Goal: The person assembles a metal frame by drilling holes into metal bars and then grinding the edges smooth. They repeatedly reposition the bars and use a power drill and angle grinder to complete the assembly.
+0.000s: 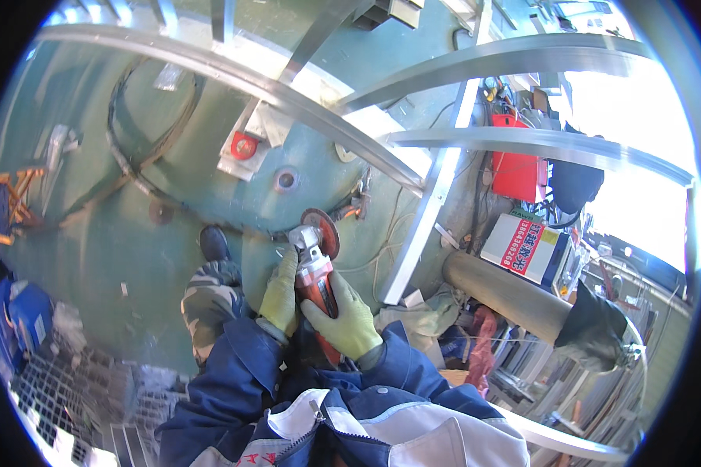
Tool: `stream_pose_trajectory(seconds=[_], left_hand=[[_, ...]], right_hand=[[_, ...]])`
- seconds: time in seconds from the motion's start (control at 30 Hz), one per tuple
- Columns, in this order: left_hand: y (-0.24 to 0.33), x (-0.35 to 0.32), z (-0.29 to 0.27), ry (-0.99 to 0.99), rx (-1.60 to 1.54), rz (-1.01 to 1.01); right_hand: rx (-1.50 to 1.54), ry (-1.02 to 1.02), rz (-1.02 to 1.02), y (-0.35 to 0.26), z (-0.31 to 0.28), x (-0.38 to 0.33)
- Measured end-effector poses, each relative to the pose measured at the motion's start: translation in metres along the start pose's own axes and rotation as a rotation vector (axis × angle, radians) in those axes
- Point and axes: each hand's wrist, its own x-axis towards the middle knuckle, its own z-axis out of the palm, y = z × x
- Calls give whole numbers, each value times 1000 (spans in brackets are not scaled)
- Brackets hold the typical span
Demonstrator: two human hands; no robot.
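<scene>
While both gloved hands grip an angle grinder mid-frame, metal bars cross overhead

Head view: angle grinder (pixel 315 286), red-and-black body with silver head, sits just below frame centre, tilted, head end pointing up the frame. Its round reddish-brown disc (pixel 320 230) stands at the top right of the head. Right hand (pixel 344 314), yellowish glove, is closed around the body from the right. Left hand (pixel 280 296), same glove colour, is closed against the left side near the head; its fingertips are partly hidden. Dark blue sleeves (pixel 241 359) come up from the lower edge.

Left of the hands: dark boot (pixel 214 244) and camouflage trouser leg (pixel 210 303) on the green floor (pixel 132 257). Dark hose (pixel 117 124) loops across the floor, upper left to centre. Metal piece with red ring (pixel 244 145) lies upper centre. Wooden stand (pixel 14 206) at far left, blue item (pixel 29 311) below it.

Silver metal bars (pixel 234 76) run across the top and right. Right side: red box (pixel 516 167), white carton with red label (pixel 522 247), thick brownish tube (pixel 506 294) with black bag (pixel 596 331) at its lower right end.
</scene>
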Motion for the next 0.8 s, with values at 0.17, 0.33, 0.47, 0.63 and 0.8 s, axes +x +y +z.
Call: stream_pose_trajectory(seconds=[0.17,0.33,0.47,0.63,0.8], left_hand=[[-21,-76,48,185,247,217],[-45,-141,90,157,546,408],[-67,-169,94,-233,882,502],[-101,-207,82,-389,789,236],[-122,-232,69,-539,1017,-242]], right_hand=[[-15,-44,-87,-21,-44,-36],[521,-102,148,-1,-60,-68],[1064,-53,165,54,-77,-93],[1350,101,295,34,-126,-146],[1389,218,336,67,-175,-159]])
